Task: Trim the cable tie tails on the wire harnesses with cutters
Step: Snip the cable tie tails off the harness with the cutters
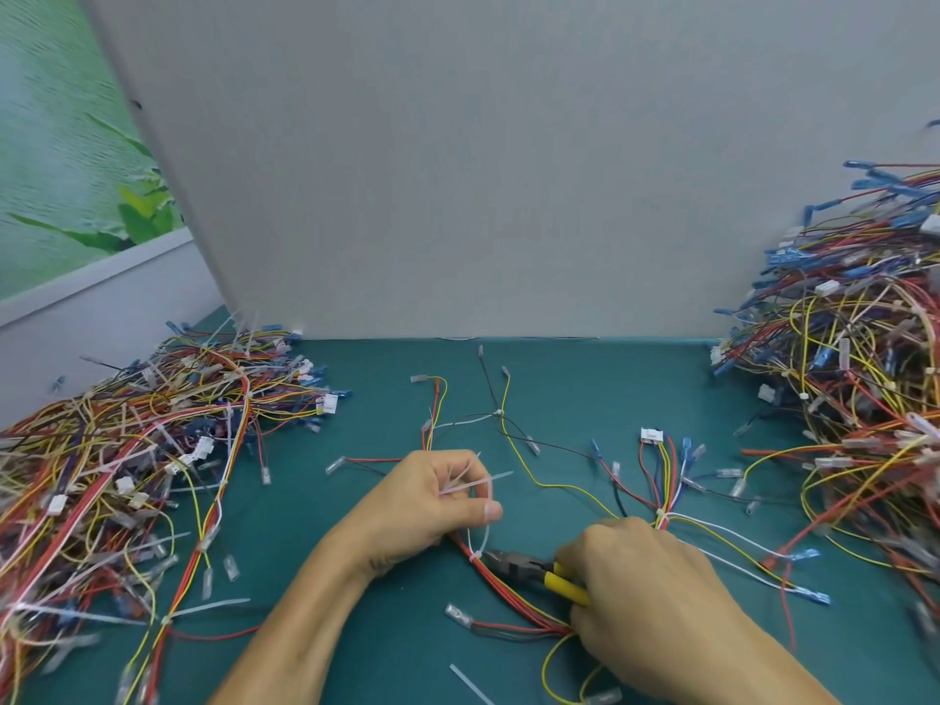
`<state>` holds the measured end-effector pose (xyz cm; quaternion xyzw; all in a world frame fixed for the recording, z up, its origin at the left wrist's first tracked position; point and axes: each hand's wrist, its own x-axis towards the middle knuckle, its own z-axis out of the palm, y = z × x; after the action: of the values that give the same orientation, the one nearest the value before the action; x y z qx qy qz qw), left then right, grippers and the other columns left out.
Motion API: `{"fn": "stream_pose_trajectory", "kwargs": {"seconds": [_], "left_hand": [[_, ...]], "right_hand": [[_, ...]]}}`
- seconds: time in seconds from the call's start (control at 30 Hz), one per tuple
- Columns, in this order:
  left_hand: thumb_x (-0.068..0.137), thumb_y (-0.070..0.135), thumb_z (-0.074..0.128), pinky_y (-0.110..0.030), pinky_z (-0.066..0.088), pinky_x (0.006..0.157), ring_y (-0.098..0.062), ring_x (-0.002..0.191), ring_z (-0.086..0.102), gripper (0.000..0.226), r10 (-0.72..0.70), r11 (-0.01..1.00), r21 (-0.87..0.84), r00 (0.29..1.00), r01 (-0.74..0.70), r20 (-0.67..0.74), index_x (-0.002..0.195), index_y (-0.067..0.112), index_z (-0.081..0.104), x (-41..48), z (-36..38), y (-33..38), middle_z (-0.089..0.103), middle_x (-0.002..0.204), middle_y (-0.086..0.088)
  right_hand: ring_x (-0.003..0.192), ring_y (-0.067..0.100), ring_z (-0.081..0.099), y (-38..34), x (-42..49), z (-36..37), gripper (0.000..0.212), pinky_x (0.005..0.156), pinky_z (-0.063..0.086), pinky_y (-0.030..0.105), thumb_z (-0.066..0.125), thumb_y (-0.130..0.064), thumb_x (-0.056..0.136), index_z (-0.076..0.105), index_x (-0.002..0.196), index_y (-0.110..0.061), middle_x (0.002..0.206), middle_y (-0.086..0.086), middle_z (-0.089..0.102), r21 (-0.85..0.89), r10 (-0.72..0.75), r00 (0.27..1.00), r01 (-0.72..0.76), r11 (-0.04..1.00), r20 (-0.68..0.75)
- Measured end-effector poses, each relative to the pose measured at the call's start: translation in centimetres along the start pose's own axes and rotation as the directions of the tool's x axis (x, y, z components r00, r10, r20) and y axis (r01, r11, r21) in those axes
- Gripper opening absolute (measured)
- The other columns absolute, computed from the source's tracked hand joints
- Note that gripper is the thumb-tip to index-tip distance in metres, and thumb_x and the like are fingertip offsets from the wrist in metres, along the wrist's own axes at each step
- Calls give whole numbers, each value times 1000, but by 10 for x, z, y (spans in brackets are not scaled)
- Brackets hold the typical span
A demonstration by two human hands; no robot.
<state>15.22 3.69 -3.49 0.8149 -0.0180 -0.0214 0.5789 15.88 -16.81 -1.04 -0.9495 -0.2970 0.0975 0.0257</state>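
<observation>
Fingers point(483, 511) pinch tie tail point(480, 539); cutters point(513, 564) beside it

yellow-handled cutters point(534, 569), teal table point(559, 389)

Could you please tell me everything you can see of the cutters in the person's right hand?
The cutters have dark metal jaws and yellow handles. The right hand grips the handles, hiding their ends. The tool lies low over the green mat, nose pointing left, its tip at the white cable tie on the red wire bundle. The left hand holds that tie's tail.
</observation>
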Motion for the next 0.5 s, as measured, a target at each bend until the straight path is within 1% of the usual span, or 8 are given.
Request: {"fn": "stream_pose_trajectory", "kwargs": {"seconds": [0.1,0.13,0.27,0.37,0.5], "left_hand": [[82,3,71,-11,37,45,-4,45,38,23,6,1000,1,1000,-6,-3,67,15,58,0,0,-1,43,54,4],[82,3,71,-11,37,45,-5,46,38,23,9,1000,1,1000,-9,-4,67,16,58,0,0,-1,43,55,3],[79,8,72,-11,37,46,-6,47,38,20,17,1000,-11,1000,-17,-2,67,16,59,0,0,-2,44,54,7],[76,13,72,-11,36,46,-6,46,38,16,21,1000,-19,1000,-21,2,68,15,59,0,-1,-1,44,54,4],[72,18,72,-12,35,45,-9,48,37,15,22,1000,-6,1000,-22,0,67,16,58,0,1,-1,42,54,2]], "right_hand": [[85,30,46,-1,1,0,4,68,33,31,49,-25,85,46,85,-27,90,0,41,2,-4,1000,4,1000,0],[85,30,45,-1,1,0,5,68,33,31,49,-25,85,46,85,-28,90,0,40,4,-4,1000,4,1000,-1],[83,30,44,-2,2,0,5,67,33,31,50,-25,85,46,84,-26,88,-1,40,16,-2,1000,2,1000,-5],[81,28,40,-2,2,0,4,66,33,31,51,-25,84,46,84,-26,87,-1,40,30,6,1000,-6,1000,3],[82,29,40,-1,3,-1,5,66,33,32,51,-25,83,47,85,-25,88,-1,41,37,19,1000,-20,999,8]]}}
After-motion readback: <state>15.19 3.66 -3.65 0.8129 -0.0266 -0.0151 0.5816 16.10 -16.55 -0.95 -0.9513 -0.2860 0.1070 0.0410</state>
